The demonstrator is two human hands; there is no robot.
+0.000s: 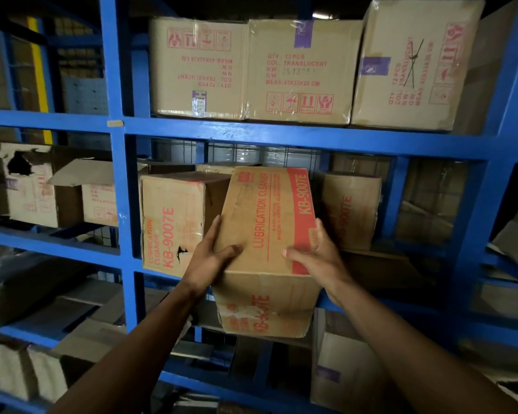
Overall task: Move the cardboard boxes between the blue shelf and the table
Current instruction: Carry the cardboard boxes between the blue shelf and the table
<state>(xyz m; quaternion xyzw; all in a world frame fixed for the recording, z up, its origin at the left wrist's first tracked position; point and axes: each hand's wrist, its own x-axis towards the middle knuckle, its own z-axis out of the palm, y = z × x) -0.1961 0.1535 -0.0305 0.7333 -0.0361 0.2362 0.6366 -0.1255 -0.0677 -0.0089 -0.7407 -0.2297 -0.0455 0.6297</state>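
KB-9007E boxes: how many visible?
3, all mid-shelf: left box standing, middle box tilted in the left hand and right hand, right box behind. More may be hidden.

Between the hands, the box (266, 234) is matt brown cardboard, creased, with red print. Above them the boxes (299, 70) carry glossy clear tape. The shelf (281, 134) is blue-painted metal.

A tan cardboard box (266, 234) printed "LUBRICATION CLEANER KB-9007E" in red sits tilted, half out of the blue shelf (281, 135).
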